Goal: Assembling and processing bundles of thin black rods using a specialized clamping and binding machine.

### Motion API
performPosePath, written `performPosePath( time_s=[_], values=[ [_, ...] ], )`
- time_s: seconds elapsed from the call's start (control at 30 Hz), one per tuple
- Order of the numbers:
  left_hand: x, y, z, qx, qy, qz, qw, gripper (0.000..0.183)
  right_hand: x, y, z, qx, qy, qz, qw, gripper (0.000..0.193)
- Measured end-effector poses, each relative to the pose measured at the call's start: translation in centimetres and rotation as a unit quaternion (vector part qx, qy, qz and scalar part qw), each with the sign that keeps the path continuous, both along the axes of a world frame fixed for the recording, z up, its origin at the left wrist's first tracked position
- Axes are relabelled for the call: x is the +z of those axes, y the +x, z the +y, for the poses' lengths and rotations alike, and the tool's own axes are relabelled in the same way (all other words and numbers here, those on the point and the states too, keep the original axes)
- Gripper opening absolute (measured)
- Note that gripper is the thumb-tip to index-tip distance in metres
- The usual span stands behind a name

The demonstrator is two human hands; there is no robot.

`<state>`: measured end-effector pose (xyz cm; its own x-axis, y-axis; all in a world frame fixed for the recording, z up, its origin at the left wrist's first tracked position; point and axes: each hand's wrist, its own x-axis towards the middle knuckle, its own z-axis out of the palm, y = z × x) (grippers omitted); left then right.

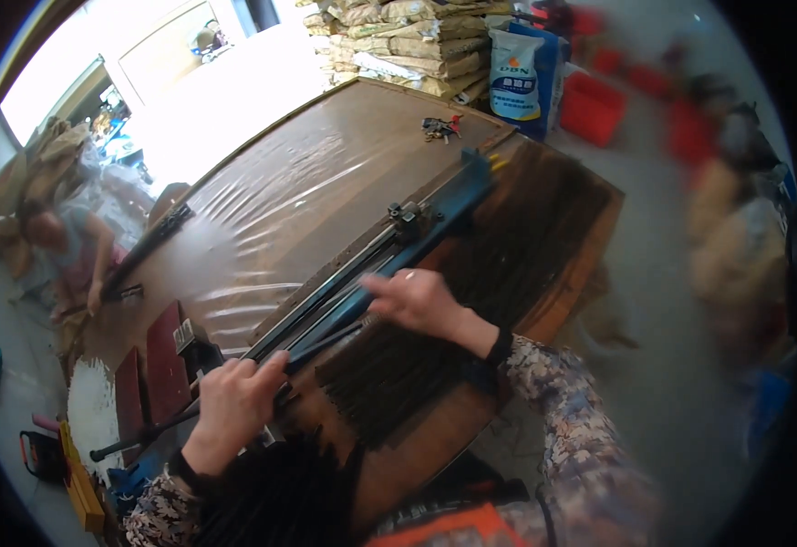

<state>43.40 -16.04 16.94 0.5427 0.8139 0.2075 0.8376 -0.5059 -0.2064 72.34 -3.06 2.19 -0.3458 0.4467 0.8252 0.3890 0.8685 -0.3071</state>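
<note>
At the blue rail (453, 208), right hand (424, 304)

The rail (453, 210) is blue, the strips (376, 387) near-black, the tabletop (458, 410) brown, the sleeves (558, 392) leaf-patterned, the bin (592, 109) red.

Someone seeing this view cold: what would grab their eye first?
Probably the long blue rail slanting across the table, with the left hand at its near end and the right hand by its middle. Next, the dark mass of thin strips to its right. Beyond the far edge, stacked brown sacks and, farther right, a bright red bin stand out.
</note>
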Motion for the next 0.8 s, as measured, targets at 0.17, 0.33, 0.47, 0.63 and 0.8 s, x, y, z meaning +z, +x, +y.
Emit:
performPosePath(
  time_s=[0.17,0.33,0.47,0.63,0.8],
  values=[
    [-1.5,0.7,-1.5,0.004,-0.012,-0.049,0.999,0.028,-1.2,-3.3,-2.9,-0.014,-0.040,0.001,0.999,0.033],
    [0.2,-1.0,-3.7,0.072,0.056,-0.033,0.995,0.029,-0.1,0.9,-1.0,0.142,-0.082,0.053,0.985,0.028],
    [-1.0,1.8,-5.3,0.056,0.025,-0.043,0.997,0.035,0.3,-3.7,-3.2,0.194,-0.008,0.075,0.978,0.027],
    [0.0,-2.2,-8.0,0.123,0.065,-0.087,0.986,0.033,1.4,-3.7,-1.5,0.199,-0.064,0.070,0.975,0.036],
    [0.2,-2.1,-7.0,0.138,0.080,-0.099,0.982,0.025,3.3,-7.2,-1.1,0.204,-0.006,0.044,0.978,0.033]
  ],
)
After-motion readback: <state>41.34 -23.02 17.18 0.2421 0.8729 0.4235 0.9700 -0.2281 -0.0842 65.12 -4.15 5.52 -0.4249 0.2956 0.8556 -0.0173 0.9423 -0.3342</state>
